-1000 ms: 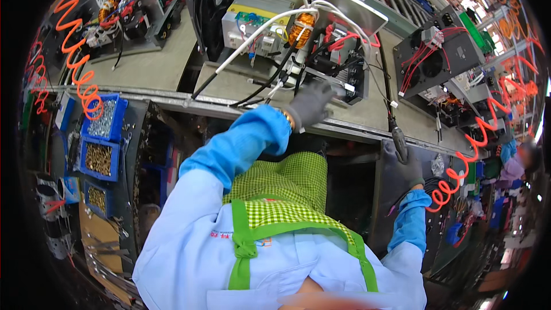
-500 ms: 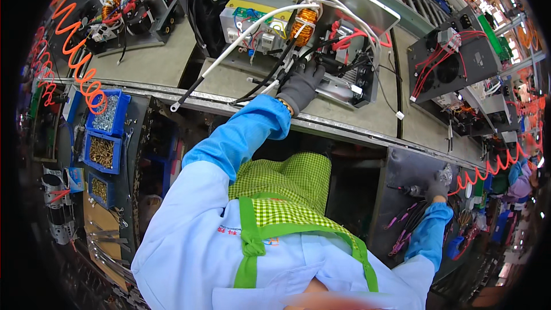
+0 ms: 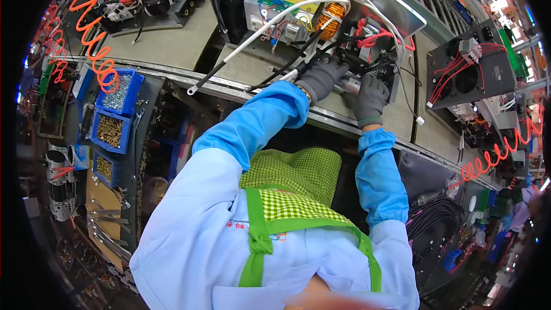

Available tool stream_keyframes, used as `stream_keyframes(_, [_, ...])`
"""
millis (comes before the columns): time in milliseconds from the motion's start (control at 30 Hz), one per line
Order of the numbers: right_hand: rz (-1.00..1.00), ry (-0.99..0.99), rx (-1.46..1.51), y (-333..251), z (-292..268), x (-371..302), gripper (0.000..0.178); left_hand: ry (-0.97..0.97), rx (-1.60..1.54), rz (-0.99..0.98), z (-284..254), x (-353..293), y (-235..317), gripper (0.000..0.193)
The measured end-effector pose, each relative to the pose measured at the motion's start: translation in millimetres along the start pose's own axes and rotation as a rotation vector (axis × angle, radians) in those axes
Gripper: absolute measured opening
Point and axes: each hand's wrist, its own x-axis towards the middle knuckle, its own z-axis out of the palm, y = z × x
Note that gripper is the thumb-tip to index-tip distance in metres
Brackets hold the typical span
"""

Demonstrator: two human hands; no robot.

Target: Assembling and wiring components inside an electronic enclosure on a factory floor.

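An open metal equipment chassis (image 3: 404, 14) stands on the bench in front of me, with a copper-wound coil (image 3: 330, 21), white and red cables and black parts inside. My left hand (image 3: 322, 79), in a grey glove, reaches into its front edge, fingers bent round something among the black leads; the fingertips are partly hidden. Beside it my right hand (image 3: 371, 99), also gloved, is at the front right of the chassis with its fingers curled down on a part I cannot make out. A thick white cable (image 3: 267, 22) with a lug end hangs over the bench edge.
Blue bins (image 3: 113, 131) of screws stand at the left. Orange coiled air hoses (image 3: 92, 28) hang on both sides. A second wired chassis (image 3: 143, 6) is at the far left, and a dark fan unit (image 3: 468, 69) at the right. Black cables (image 3: 439, 218) lie at the lower right.
My right hand has come from the lower right side up to the chassis, beside the left. My left hand stays at the chassis front. The whole view has shifted slightly.
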Motion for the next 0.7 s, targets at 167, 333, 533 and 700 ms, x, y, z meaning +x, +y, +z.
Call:
stream_keyframes(167, [-0.019, 0.003, 0.044, -6, 0, -3, 0.051, 0.042, -0.03, 0.046, 4, -2, -8, 0.046])
stream_keyframes(333, [0.039, -0.16, 0.058, -10, -21, 19, 0.042, 0.116, 0.084, 0.066, 28, -1, -18, 0.04])
stream_keyframes(533, [0.381, -0.262, 0.255, 50, -14, 26, 0.05, 0.168, -0.163, 0.169, -50, -92, 42, 0.05])
stream_keyframes(700, [0.287, -0.065, 0.744, 62, -17, 18, 0.039, 0.59, -0.462, -0.122, -183, -237, -26, 0.029])
